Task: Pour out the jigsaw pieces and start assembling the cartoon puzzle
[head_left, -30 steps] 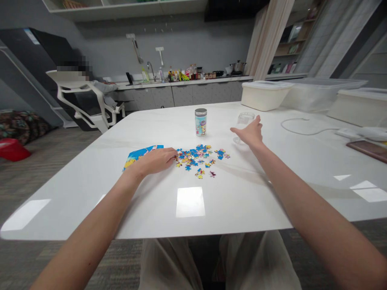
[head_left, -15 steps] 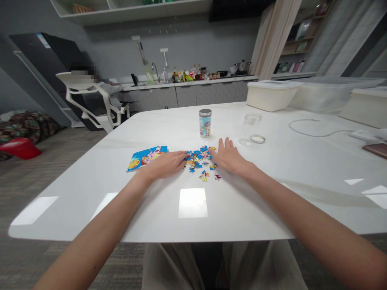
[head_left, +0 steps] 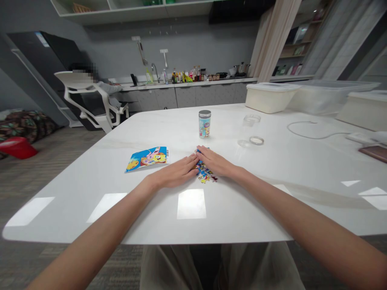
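Jigsaw pieces (head_left: 205,174) lie in a small heap on the white table (head_left: 145,219), partly hidden under my hands. My left hand (head_left: 178,171) rests flat against the heap's left side, its fingers stretched out. From the right, my right hand (head_left: 214,161) lies over the pieces with extended fingers, its fingertips meeting those of my left hand. Left of my left hand is a picture sheet (head_left: 148,158) with cartoon figures on blue. Behind the heap stands a cartoon-printed can (head_left: 204,125) with a silver lid.
A clear container (head_left: 248,127) lies right of the can, near a silver ring (head_left: 256,140). Farther right are a cable (head_left: 311,136), a brown object (head_left: 375,154) and storage boxes (head_left: 269,98). A person sits in a white chair (head_left: 81,90) at back left.
Both hands have moved inward until their fingertips meet, and the spread pieces between them are gathered closer and more covered. The view has shifted slightly.
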Motion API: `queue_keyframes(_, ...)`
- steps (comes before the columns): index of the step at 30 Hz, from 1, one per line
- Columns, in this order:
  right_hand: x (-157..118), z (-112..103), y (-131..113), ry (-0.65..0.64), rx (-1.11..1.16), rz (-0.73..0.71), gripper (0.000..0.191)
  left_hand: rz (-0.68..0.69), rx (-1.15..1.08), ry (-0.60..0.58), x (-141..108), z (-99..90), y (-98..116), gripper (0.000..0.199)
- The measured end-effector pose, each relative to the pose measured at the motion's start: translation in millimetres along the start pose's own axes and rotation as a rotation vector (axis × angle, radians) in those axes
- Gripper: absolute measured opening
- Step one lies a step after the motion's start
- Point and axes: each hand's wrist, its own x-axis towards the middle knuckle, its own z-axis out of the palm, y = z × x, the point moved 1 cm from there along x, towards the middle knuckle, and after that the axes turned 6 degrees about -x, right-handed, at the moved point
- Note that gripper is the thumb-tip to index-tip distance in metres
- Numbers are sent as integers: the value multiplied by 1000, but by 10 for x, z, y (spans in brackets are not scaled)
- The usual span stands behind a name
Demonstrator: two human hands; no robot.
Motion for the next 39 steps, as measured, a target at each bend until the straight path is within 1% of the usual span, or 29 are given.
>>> queue_keyframes(2,9,-25,17,43,96,29,68,19,3,25,19,21,20,67)
queue_keyframes(4,22,-45,46,88,98,40,65,16,14,40,24,14,27,67)
queue_keyframes(7,41,-53,137,151,-40,35,61,-21,25,43,2,-48,3,67)
queue_keyframes(9,45,-37,209,163,-139,7,57,-68,24,37,-32,-107,-44,67)
queue_keyframes(11,38,-7,257,104,-245,-41,52,-135,19,20,-75,-157,-112,68)
queue_keyframes(13,25,17,268,31,-337,-64,49,-191,18,-26,-117,-182,-181,70)
queue_keyframes(16,9,10,230,-5,-349,-8,52,-219,34,-110,-148,-164,-230,74)
queue_keyframes(18,2,-16,192,-16,-307,43,58,-215,49,-127,-137,-127,-207,76)
queue_keyframes(21,0,-49,148,-45,-250,76,68,-140,41,-104,-87,-60,-114,75)
queue_keyframes(24,3,-52,127,-67,-217,57,74,-86,17,-86,-39,-9,-25,75)
queue_keyframes(26,5,-41,114,-80,-204,30,75,-77,4,-77,-22,5,11,77)
queue_keyframes(30,-8,-53,73,-107,-170,-6,70,-27,-31,-58,-15,-7,47,75)
queue_keyframes(33,-42,-137,47,-142,-130,-22,68,-23,-63,-66,-21,-34,58,77)
queue_keyframes(36,-92,-272,41,-197,-89,-70,68,-40,-45,-64,-49,-86,30,82)
queue_keyframes(37,-108,-315,43,-214,-73,-88,70,-51,-24,-59,-67,-108,3,86)
queue_keyframes(39,-130,-377,56,-254,-66,-122,85,-83,27,-48,-112,-155,-80,97)
